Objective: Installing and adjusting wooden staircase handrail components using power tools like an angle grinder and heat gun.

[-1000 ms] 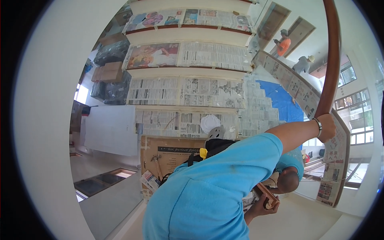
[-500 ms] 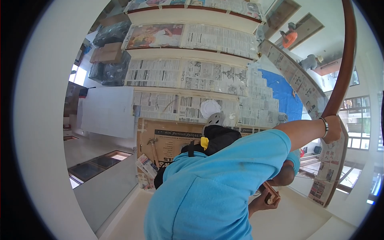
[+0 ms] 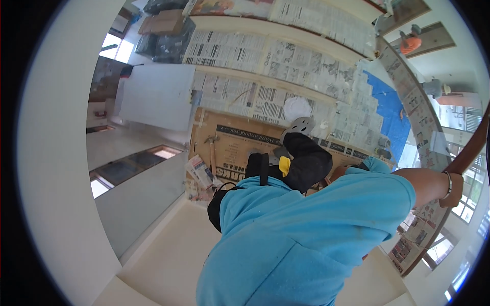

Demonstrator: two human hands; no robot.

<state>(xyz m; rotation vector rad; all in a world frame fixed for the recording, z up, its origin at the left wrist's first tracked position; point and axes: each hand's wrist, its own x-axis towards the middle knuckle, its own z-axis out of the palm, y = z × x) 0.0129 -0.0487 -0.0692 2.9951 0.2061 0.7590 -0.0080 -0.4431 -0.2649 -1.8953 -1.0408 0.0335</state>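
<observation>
My right hand [image 3: 451, 189], with a band at the wrist, is closed round the brown wooden handrail [image 3: 468, 149] at the right. My arm and blue shirt fill the lower middle. Beyond the shirt are black trousers [image 3: 306, 163] with a yellow item at the waist, and a grey perforated shoe [image 3: 301, 125]. A co-worker [image 3: 372, 164] in teal is mostly hidden behind my shirt and arm. My left hand cannot be made out. A hammer [image 3: 212, 150] and folded newspaper [image 3: 199, 171] lie on brown cardboard [image 3: 240, 141].
Newspaper-covered stairs [image 3: 306, 66] rise ahead, with a crumpled white item [image 3: 297, 108] on one step and a blue sheet [image 3: 393, 117] at the right. Wrapped items and boxes [image 3: 161, 21] are beyond the left edge. Two other people [image 3: 411, 45] are at the upper right below.
The view has swung, so the stairs sit higher and tilted and my right hand appears further right and lower. The co-worker's head and held wooden piece have become largely hidden behind my shirt.
</observation>
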